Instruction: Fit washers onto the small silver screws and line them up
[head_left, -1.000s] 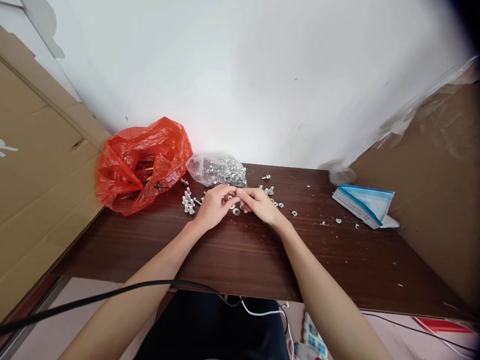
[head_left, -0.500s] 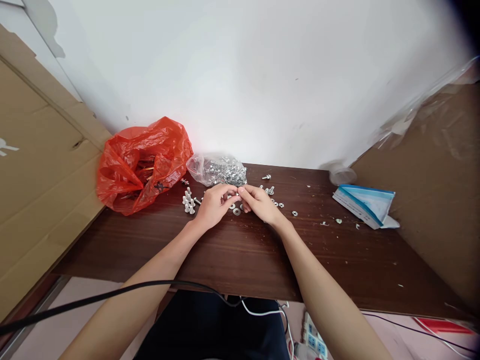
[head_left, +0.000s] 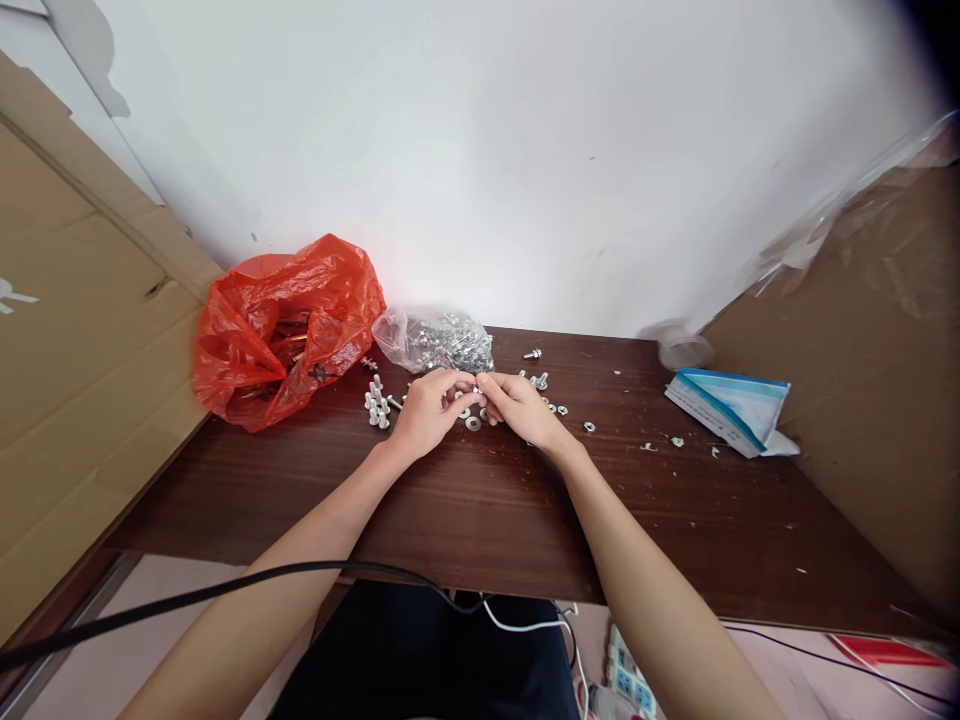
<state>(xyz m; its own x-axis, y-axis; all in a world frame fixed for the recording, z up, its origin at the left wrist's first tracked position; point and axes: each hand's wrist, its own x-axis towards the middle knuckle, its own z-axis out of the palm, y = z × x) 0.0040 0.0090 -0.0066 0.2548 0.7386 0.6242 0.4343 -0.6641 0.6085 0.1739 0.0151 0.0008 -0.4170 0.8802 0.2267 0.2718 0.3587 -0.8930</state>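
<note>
My left hand and my right hand meet at the fingertips over the brown table. Both are pinched around a small silvery metal piece, mostly hidden by the fingers. Flat washers lie just beneath and between the hands. Left of my left hand, several bolts stand grouped together. More bolts and nuts are scattered past my right hand. Behind the hands rests a clear plastic bag full of small metal hardware.
An open red plastic bag sits at the back left beside a cardboard panel. A blue-and-white pouch and a round clear container are on the right, near another cardboard panel. A black cable crosses the front.
</note>
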